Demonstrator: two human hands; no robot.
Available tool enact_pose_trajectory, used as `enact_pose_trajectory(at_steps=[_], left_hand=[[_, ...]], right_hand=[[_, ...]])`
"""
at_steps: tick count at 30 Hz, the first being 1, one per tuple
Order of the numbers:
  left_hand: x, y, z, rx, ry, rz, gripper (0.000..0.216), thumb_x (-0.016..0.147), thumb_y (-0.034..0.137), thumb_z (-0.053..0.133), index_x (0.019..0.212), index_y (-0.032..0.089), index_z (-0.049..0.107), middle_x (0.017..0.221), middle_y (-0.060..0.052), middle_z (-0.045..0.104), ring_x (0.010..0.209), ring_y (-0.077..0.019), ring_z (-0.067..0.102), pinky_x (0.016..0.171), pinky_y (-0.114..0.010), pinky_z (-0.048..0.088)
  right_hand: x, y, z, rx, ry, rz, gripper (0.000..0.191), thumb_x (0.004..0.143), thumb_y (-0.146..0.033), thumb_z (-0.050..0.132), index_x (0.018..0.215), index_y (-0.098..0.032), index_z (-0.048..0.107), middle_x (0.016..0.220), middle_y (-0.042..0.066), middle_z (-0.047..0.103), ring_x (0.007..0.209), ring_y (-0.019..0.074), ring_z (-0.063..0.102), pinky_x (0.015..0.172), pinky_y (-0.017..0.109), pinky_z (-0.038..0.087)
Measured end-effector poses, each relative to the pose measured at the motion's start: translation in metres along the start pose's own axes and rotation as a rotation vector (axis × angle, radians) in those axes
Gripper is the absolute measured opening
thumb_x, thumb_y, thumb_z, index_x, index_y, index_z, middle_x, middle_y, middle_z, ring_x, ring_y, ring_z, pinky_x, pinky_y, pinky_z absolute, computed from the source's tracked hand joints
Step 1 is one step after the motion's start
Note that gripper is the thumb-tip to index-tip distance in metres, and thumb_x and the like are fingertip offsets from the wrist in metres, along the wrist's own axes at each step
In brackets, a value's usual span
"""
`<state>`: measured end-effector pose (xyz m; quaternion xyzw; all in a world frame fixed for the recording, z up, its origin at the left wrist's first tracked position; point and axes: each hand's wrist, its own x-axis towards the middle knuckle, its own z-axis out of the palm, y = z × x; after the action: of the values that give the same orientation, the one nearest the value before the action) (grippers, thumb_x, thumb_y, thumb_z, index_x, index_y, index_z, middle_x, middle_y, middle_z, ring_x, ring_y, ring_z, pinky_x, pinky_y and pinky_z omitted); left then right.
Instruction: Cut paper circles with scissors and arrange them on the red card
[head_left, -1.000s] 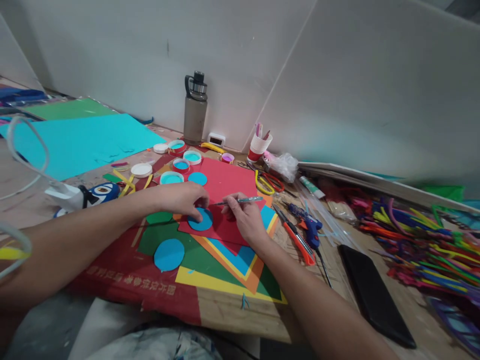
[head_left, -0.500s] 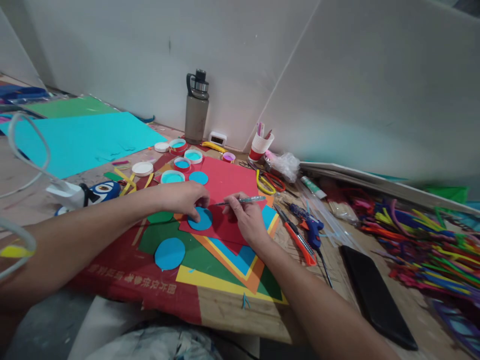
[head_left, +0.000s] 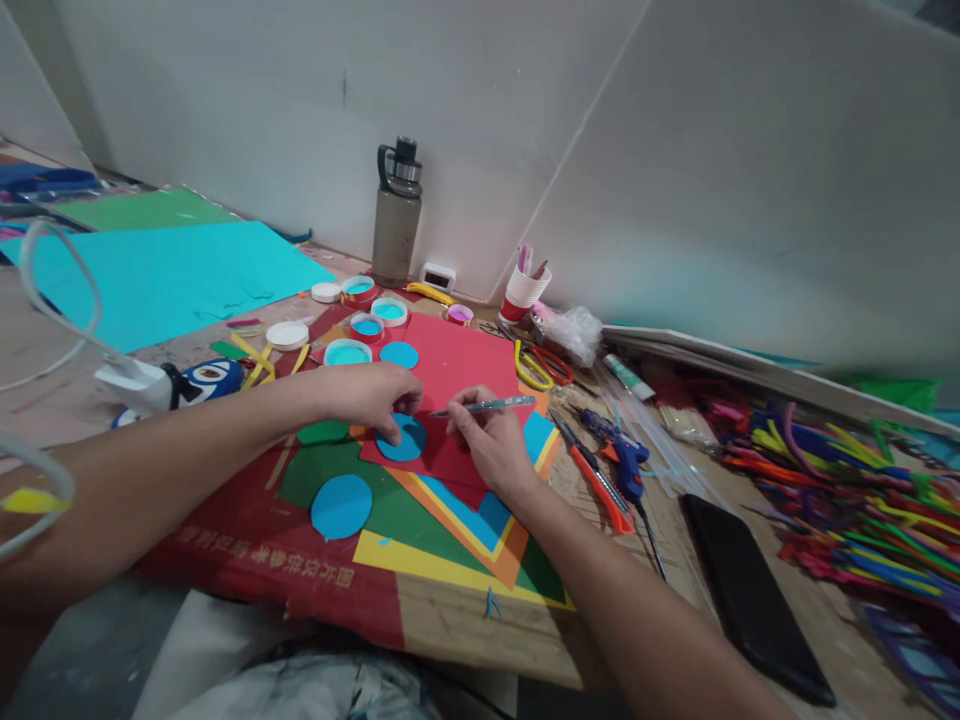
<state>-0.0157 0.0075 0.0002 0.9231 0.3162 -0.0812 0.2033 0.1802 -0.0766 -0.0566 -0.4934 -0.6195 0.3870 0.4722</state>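
My left hand (head_left: 380, 393) is bent over a blue paper circle (head_left: 405, 438), its fingers curled and the thumb pressed on the disc, which lies flat on a red sheet (head_left: 457, 350). In a closed grip, my right hand (head_left: 487, 425) has a slim pen (head_left: 499, 404), whose tip points left toward my left fingers, a short way above the circle's right side. Another blue circle (head_left: 341, 506) lies nearer to me on green paper, and a smaller blue circle (head_left: 399, 355) is at the red sheet's upper left. Under the red sheet are several coloured sheets (head_left: 480, 575).
Beyond my hands stand a bottle (head_left: 396, 225), a cup of pens (head_left: 525, 288) and open tubs (head_left: 347, 352). On the right lie scissors (head_left: 534, 370), a craft knife (head_left: 600, 485), a blue glue gun (head_left: 626, 455), a black phone-like slab (head_left: 750, 590) and coloured pipe cleaners (head_left: 855, 500).
The view has shifted very slightly. Both hands stay almost in place, the left one still on the blue circle and the right one still holding the pen.
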Motion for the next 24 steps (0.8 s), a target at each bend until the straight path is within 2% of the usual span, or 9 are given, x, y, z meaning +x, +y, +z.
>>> enact_pose_trajectory(at_steps=[8,24], left_hand=[[-0.0009,0.0012,-0.0014,-0.019,-0.025,-0.004,0.032,0.066,0.033,0.076,0.091,0.019,0.063,0.087,-0.002,0.065,0.074,-0.0159,0.057,0.056,-0.023,0.035],[-0.0011,0.0018,-0.0035,-0.045,-0.06,-0.014,0.032,0.066,0.033,0.074,0.091,0.018,0.063,0.09,-0.003,0.065,0.075,-0.0161,0.057,0.057,-0.024,0.036]], right_hand=[[-0.0007,0.0025,0.0005,-0.035,-0.019,-0.006,0.028,0.091,-0.05,0.053,0.085,-0.022,0.054,0.064,-0.002,0.059,0.054,0.0117,0.05,0.053,0.023,0.041],[-0.0008,0.0012,0.0007,-0.091,-0.023,-0.013,0.029,0.092,-0.05,0.05,0.086,-0.022,0.053,0.063,-0.002,0.059,0.054,0.0126,0.053,0.053,0.024,0.042]])
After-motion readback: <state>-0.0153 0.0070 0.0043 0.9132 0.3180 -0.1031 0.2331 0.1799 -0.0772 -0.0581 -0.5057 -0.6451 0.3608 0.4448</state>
